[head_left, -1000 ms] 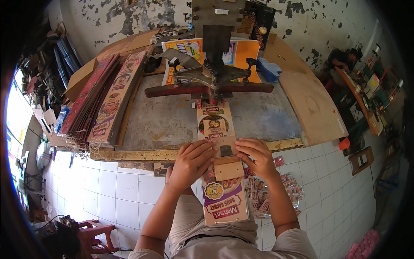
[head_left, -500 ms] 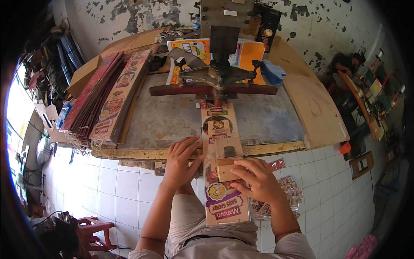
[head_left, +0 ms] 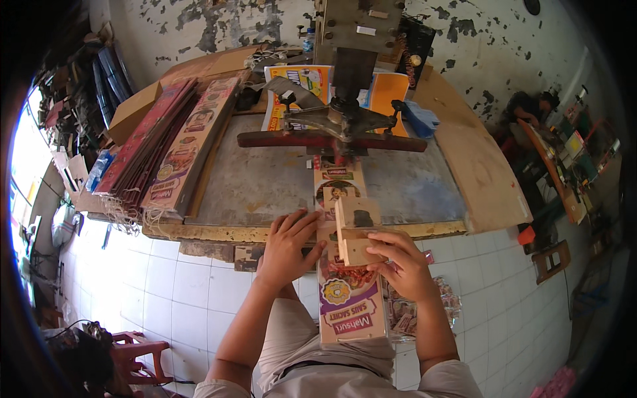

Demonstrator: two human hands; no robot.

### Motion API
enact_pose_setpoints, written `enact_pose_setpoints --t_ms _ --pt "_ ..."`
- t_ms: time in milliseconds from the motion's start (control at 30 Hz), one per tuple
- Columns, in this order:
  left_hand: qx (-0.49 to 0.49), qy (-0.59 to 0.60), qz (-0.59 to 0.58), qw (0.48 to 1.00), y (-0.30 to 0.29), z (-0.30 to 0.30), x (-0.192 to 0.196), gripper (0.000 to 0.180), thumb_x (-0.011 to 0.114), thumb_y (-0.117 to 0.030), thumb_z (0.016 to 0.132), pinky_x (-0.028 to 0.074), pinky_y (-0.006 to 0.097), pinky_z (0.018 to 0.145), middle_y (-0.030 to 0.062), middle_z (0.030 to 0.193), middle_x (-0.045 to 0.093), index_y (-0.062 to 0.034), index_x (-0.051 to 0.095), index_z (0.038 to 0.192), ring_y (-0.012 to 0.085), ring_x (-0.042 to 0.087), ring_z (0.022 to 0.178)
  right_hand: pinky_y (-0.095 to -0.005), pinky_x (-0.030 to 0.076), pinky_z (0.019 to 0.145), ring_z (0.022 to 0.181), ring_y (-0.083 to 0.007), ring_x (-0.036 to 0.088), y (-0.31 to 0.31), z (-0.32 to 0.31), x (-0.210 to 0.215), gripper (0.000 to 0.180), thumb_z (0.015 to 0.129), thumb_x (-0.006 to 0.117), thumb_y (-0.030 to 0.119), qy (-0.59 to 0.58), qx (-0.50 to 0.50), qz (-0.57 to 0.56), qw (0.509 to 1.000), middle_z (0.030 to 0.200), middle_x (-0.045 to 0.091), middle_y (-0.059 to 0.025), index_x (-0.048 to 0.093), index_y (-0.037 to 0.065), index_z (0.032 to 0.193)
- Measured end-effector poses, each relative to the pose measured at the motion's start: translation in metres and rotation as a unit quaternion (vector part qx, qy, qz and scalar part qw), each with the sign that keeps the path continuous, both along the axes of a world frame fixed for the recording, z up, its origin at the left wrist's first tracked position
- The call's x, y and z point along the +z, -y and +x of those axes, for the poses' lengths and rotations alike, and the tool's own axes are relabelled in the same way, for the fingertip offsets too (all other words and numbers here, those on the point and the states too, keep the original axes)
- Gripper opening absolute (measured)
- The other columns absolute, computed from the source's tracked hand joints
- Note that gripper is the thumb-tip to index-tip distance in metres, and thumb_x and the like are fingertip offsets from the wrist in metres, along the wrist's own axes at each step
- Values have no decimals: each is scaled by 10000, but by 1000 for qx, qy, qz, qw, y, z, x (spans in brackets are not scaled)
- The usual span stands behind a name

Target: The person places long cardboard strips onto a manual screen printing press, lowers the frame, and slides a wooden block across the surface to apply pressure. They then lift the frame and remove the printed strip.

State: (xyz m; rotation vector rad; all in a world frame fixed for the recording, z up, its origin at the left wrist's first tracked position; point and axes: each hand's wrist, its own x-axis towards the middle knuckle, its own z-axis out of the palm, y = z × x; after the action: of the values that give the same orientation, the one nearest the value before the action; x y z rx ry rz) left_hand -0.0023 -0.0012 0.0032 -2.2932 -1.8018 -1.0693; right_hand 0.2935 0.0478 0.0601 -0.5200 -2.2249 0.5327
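Two hands on job. My left hand (head_left: pixel 286 247) lies open, flat against printed strip (head_left: pixel 348 278) hanging over desk (head_left: pixel 265 182) near edge. Right hand (head_left: pixel 398 260) grips wooden block (head_left: pixel 356 232) atop strip. I judge strip-positioning step under press (head_left: pixel 335 126); next needs straight feed farther in.

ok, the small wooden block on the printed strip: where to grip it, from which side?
Probably the lower block, across its two side faces, coming from the near edge of the workbench. It stands proud of the printed strip; the right hand already pinches it there.
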Motion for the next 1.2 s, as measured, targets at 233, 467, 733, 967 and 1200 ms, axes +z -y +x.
enact_pose_setpoints --t_ms 233,467,733,967,1200 --pt "-1 12 5 1000 1 0 2 501 777 -296 973 402 542 1228 53 1562 695 -79 726 1421 350 582 1481 -468 608 1044 1293 -359 677 -29 -26 -7 437 894 870 4 29 17 -26 999 1428 687 -111 744 52 1310" --pt "-1 21 3 1000 -1 0 3 495 783 -296 964 413 539 1219 45 1560 701 -92 735 1412 324 592 1474 -473 593 1059 1315 -366 670 -97 -59 -25 397 921 870 66 44 -15 5 999 1416 691 -108 748 69 1299" --pt "0 22 2 1000 -2 0 3 493 791 -305 971 425 532 1211 32 1524 722 -97 739 1414 329 604 1454 -455 597 1052 1285 -355 701 -144 -87 -33 358 956 852 55 31 -26 16 999 1414 715 -120 763 52 1303" --pt "10 6 7 1000 -2 0 6 497 804 -293 924 434 511 1201 22 1524 725 -97 756 1378 314 622 1435 -448 597 1064 1304 -348 694 -144 -85 -38 366 946 843 21 22 -33 11 999 1433 705 -114 757 42 1301" --pt "8 14 6 1000 -4 2 6 488 815 -280 910 436 515 1199 25 1517 727 -100 761 1360 315 624 1438 -442 605 1047 1293 -341 695 -145 -83 -39 354 954 841 25 -5 -22 7 1000 1433 698 -108 760 44 1298"
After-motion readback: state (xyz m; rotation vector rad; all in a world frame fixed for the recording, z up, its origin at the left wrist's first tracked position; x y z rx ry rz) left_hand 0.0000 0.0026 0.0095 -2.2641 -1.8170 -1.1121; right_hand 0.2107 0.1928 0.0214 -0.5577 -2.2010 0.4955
